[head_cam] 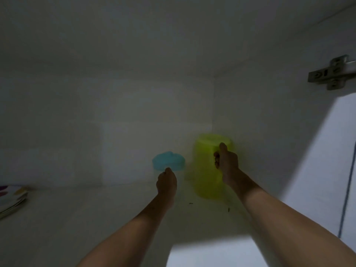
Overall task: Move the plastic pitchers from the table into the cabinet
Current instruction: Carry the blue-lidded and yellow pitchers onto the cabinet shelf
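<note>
Both my arms reach deep into a dim white cabinet. A yellow-green plastic pitcher (207, 168) stands upright on the cabinet floor near the back right corner. My right hand (226, 162) is closed around its handle side. Left of it, a blue plastic pitcher (168, 160) shows only its lidded top; my left hand (166, 183) covers its lower part, closed on its handle side. The two pitchers stand close together without clearly touching.
A stack of patterned plates (11, 199) lies on the cabinet floor (86, 218) at the far left. A metal door hinge (331, 74) sits on the right side wall. The back wall (115, 122) is just behind the pitchers.
</note>
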